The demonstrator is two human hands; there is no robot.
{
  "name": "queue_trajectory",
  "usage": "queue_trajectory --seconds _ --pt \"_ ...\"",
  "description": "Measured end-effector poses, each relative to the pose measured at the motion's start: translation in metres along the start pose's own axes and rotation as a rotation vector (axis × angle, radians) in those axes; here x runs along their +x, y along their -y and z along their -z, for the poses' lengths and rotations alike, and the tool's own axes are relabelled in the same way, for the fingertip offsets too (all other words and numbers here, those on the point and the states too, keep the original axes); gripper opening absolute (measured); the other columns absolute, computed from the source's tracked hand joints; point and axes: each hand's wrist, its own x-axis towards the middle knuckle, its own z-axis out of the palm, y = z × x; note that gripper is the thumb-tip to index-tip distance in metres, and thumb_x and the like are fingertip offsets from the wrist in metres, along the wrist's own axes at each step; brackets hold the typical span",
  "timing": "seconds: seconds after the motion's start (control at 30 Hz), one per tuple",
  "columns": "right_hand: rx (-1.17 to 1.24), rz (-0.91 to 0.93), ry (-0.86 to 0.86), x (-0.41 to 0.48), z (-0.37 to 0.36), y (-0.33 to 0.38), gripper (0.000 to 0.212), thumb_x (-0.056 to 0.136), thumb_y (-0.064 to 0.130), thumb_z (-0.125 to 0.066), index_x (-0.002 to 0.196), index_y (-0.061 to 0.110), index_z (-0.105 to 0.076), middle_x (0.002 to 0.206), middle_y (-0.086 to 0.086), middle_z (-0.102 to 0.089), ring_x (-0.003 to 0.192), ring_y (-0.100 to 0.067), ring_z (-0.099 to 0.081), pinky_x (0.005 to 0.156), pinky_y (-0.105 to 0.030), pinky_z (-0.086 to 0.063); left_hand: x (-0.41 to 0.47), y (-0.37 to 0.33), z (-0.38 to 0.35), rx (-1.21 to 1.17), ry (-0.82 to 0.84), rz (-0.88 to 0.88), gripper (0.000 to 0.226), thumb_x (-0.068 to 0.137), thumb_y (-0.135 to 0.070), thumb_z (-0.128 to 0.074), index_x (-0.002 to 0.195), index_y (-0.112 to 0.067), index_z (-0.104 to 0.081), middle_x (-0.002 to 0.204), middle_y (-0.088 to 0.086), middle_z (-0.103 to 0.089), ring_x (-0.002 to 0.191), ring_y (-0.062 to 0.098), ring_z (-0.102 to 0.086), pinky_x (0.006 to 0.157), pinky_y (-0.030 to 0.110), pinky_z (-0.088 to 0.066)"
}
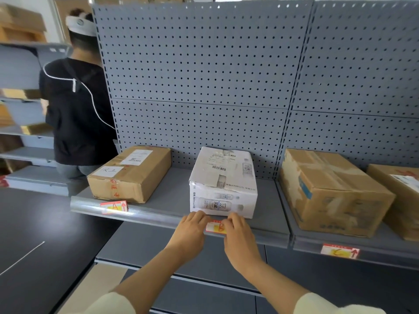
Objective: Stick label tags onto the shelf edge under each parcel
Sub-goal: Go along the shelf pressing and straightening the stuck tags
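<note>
A white parcel (223, 184) stands in the middle of the grey shelf, whose front edge (158, 217) runs below it. Right under the parcel, a red, white and yellow label tag (215, 227) lies against that edge. My left hand (191, 232) presses on the tag's left end and my right hand (238, 234) on its right end. A brown parcel (130, 173) sits at the left with another tag (114, 207) stuck on the edge beneath it. A large brown box (333, 193) at the right has a tag (340, 250) under it.
A further brown box (401, 198) stands at the far right. Grey pegboard (204, 75) backs the shelf. A person in a black top (77, 105) stands at the left, facing other shelves with cardboard. A lower shelf (181, 252) lies beneath my arms.
</note>
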Motion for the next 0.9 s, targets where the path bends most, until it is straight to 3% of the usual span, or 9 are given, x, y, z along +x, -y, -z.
queue_trajectory --seconds 0.13,0.37,0.63,0.9 --pt "-0.006 0.0 -0.006 0.001 0.001 0.0 0.035 0.076 0.0 -0.066 0.107 0.014 -0.06 0.112 0.0 -0.056 0.1 -0.02 -0.053 0.086 -0.03 -0.051 0.001 -0.003 0.001 0.005 0.011 0.014 0.054 0.082 -0.001 -0.049 0.133 -0.018 -0.051 0.127 0.001 -0.052 0.115 0.023 -0.049 0.101 0.029 -0.036" --pt "-0.024 -0.004 -0.002 -0.002 -0.004 -0.002 0.036 0.071 -0.001 -0.069 0.102 0.016 -0.061 0.104 0.002 -0.056 0.095 -0.018 -0.053 0.081 -0.026 -0.049 0.0 -0.008 0.0 0.03 0.02 0.041 0.053 0.082 0.0 -0.05 0.132 -0.015 -0.05 0.127 0.003 -0.05 0.116 0.024 -0.048 0.1 0.03 -0.036" --pt "-0.01 0.059 0.057 -0.002 -0.003 -0.004 0.035 0.083 0.006 -0.059 0.117 0.014 -0.053 0.119 0.0 -0.05 0.111 -0.021 -0.044 0.097 -0.03 -0.043 -0.001 -0.013 -0.003 0.041 0.04 0.079 0.048 0.08 0.0 -0.053 0.125 -0.016 -0.053 0.121 0.002 -0.051 0.112 0.025 -0.049 0.097 0.031 -0.038" --pt "-0.024 0.076 0.09 0.0 0.001 -0.006 0.031 0.087 0.01 -0.055 0.117 0.015 -0.052 0.12 0.0 -0.048 0.111 -0.02 -0.042 0.097 -0.03 -0.041 0.001 -0.014 0.001 0.047 0.064 0.09 0.049 0.082 0.002 -0.05 0.127 -0.017 -0.05 0.125 0.001 -0.049 0.116 0.023 -0.045 0.099 0.029 -0.035"
